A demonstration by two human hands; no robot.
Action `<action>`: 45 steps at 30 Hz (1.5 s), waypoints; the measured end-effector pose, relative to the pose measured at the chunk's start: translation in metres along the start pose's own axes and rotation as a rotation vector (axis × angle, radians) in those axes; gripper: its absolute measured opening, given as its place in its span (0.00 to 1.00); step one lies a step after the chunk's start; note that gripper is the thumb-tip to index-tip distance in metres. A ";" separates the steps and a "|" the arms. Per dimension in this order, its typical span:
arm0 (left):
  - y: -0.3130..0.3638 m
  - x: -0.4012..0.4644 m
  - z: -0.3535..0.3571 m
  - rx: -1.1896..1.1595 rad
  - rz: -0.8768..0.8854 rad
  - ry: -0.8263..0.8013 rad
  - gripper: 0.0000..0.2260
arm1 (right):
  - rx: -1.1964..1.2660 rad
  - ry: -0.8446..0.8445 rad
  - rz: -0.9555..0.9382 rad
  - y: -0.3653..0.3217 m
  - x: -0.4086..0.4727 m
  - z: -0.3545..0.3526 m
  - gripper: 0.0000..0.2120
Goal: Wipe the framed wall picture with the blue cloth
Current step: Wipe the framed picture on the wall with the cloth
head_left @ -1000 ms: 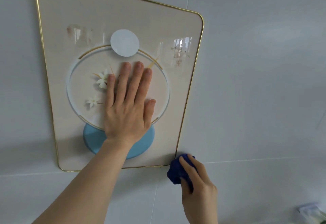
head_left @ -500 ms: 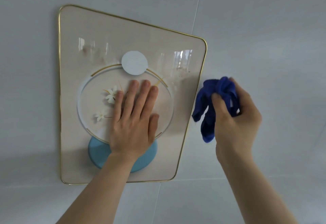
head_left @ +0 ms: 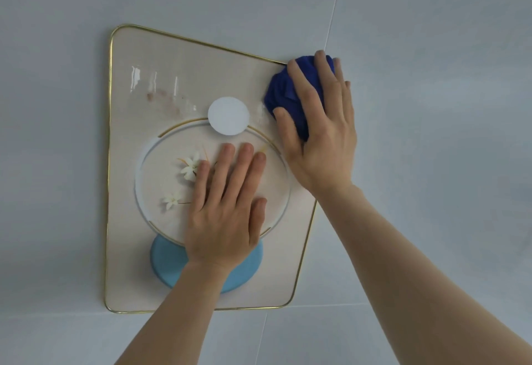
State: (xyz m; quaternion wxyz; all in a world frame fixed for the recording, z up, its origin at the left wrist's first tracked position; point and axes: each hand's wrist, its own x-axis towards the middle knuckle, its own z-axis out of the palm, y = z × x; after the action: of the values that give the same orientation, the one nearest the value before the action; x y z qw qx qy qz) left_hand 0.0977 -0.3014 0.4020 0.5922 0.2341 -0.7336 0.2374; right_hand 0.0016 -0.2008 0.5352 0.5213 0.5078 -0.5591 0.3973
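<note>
From the head view, my left hand (head_left: 224,215) lies flat, fingers spread and holding nothing, on the middle of the framed wall picture (head_left: 138,249), I judge to brace it against the wall. My right hand (head_left: 319,123) is closed over the bunched blue cloth (head_left: 283,97), pressing it on the picture's upper right corner by the gold frame edge (head_left: 109,163). Reddish smudges (head_left: 164,100) at upper left are not yet wiped.

Open glass lies across the upper left of the framed picture (head_left: 138,180). The left hand (head_left: 227,215) covers its centre; the right hand (head_left: 319,123) and blue cloth (head_left: 283,97) fill its upper right corner.
</note>
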 end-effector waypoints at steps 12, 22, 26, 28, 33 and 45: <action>0.001 -0.001 0.001 0.018 -0.002 0.011 0.28 | -0.009 0.148 -0.081 0.015 -0.011 0.019 0.16; 0.001 0.000 0.001 0.006 -0.003 0.005 0.28 | 0.020 0.089 -0.073 0.018 -0.037 0.015 0.16; 0.000 0.000 0.000 0.003 -0.004 -0.005 0.28 | 0.003 0.095 -0.080 0.019 -0.046 0.014 0.15; 0.000 0.000 0.000 0.008 -0.005 -0.008 0.28 | 0.000 0.098 -0.074 0.018 -0.046 0.014 0.15; 0.001 0.000 -0.001 0.011 -0.006 -0.019 0.28 | -0.012 0.069 -0.073 0.020 -0.056 0.011 0.16; 0.000 0.001 -0.001 0.025 -0.002 -0.029 0.28 | -0.080 -0.084 -0.089 0.027 -0.120 -0.008 0.19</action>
State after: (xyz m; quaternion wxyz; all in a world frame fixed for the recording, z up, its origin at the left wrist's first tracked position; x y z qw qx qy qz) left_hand 0.0979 -0.3009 0.4030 0.5789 0.2458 -0.7388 0.2423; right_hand -0.0310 -0.1703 0.4200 0.5342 0.5272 -0.5728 0.3296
